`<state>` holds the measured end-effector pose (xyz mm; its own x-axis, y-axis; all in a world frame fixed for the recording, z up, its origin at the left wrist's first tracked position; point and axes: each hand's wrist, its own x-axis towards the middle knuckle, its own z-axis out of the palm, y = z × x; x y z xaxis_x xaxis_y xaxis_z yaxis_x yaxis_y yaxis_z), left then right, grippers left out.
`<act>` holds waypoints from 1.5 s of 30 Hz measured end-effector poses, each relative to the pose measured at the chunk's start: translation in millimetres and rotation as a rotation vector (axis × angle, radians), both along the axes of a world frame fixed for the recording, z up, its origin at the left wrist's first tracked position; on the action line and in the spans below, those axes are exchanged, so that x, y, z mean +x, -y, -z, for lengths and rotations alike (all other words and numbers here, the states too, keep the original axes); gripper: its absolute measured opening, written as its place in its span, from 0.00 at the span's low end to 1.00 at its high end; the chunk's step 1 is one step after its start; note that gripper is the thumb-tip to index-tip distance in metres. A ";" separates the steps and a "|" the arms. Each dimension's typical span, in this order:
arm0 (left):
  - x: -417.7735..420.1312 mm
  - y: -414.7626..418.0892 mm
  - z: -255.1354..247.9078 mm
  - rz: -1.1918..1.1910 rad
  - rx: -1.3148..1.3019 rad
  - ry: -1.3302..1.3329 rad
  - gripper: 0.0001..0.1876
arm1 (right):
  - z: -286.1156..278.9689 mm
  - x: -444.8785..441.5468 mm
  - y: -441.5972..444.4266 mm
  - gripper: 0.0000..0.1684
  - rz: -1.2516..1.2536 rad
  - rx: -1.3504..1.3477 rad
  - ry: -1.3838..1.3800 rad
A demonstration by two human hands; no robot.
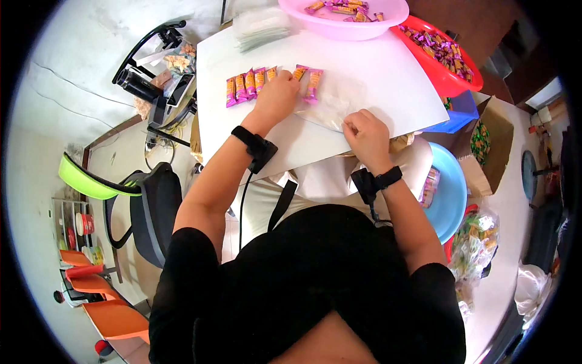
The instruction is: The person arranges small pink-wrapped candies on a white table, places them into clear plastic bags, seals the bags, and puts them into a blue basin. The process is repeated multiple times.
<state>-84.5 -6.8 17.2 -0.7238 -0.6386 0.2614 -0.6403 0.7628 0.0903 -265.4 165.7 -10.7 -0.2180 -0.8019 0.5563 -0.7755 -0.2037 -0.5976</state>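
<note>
On the white table (391, 68), several small purple-and-yellow wrapped snack bars (250, 84) stand side by side in a row. My left hand (278, 98) reaches over this row and covers part of it. Its fingertips are among the bars, and whether they grip one is hidden. Just right of those fingers lie two more wrapped bars (313, 85), the outer one by a flat transparent plastic bag (334, 102). At the bag's lower right corner, near the table's front edge, my right hand (369, 136) has its fingers curled on the plastic.
A stack of transparent bags (261, 34) lies at the table's back. Wrapped bars fill a pink basin (345, 29) and a red basin (473, 77). A blue basin (448, 195), a cardboard box (500, 136) and a chair (152, 214) stand around the table.
</note>
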 end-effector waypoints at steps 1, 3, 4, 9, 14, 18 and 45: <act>2.3 3.0 2.6 0.020 -0.007 -0.038 0.07 | 0.1 -0.3 0.2 0.04 -0.003 0.008 0.006; 9.5 1.0 -2.1 0.024 0.016 -0.173 0.07 | 0.3 -0.8 1.0 0.04 -0.002 0.010 0.030; 11.8 -4.4 -9.4 0.027 0.031 -0.241 0.07 | 0.2 -0.4 1.4 0.04 0.002 0.006 0.047; 36.9 -44.2 -38.4 0.161 -0.053 -0.422 0.07 | -3.7 2.1 1.3 0.06 0.021 0.014 0.083; 66.2 -112.0 -52.3 0.240 0.153 -0.409 0.10 | -5.2 2.5 1.0 0.08 0.018 0.070 0.115; 65.8 -133.0 -48.0 0.375 0.204 -0.343 0.10 | -8.8 4.1 0.2 0.08 0.022 0.080 0.060; -27.5 -75.2 -25.1 0.188 -0.222 0.177 0.09 | -4.0 3.9 -0.4 0.01 0.014 0.017 0.038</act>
